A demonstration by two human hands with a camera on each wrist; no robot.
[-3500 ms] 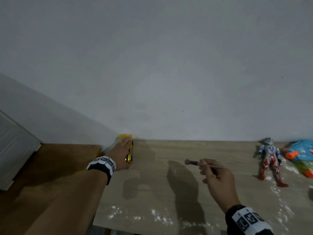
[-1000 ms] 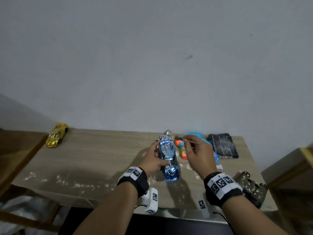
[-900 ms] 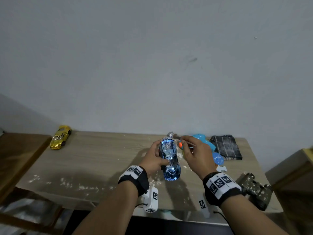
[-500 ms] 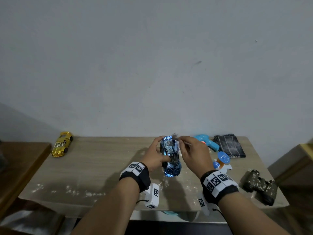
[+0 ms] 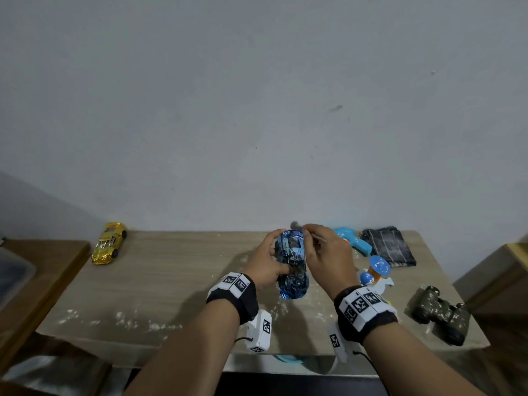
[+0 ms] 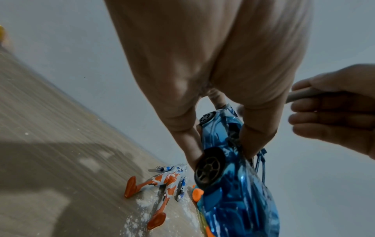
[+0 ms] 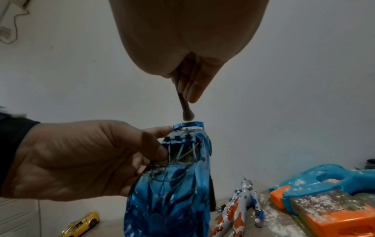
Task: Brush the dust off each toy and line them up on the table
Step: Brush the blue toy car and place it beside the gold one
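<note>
My left hand (image 5: 274, 252) grips a shiny blue toy car (image 5: 293, 267) by its sides and holds it above the wooden table (image 5: 171, 275), nose toward me. My right hand (image 5: 310, 231) pinches a thin brush (image 7: 185, 110); its dark tuft hangs just over the car's rear spoiler (image 7: 187, 125). White dust clings around the rear window. A gold toy car (image 5: 109, 242) stands at the table's far left by the wall. A dusty red and silver action figure (image 7: 237, 206) lies on the table under the blue car (image 6: 233, 192).
A blue and orange toy gun (image 5: 353, 241), a folded dark cloth (image 5: 388, 247), a small blue and orange toy (image 5: 377, 268) and camouflage binoculars (image 5: 441, 314) lie at the right. White powder is scattered along the front edge. Lower wooden furniture flanks both sides.
Earlier my left hand rested on the gold car at the far left; now it holds the blue car. Over the last second the brush stays at the car's far end.
</note>
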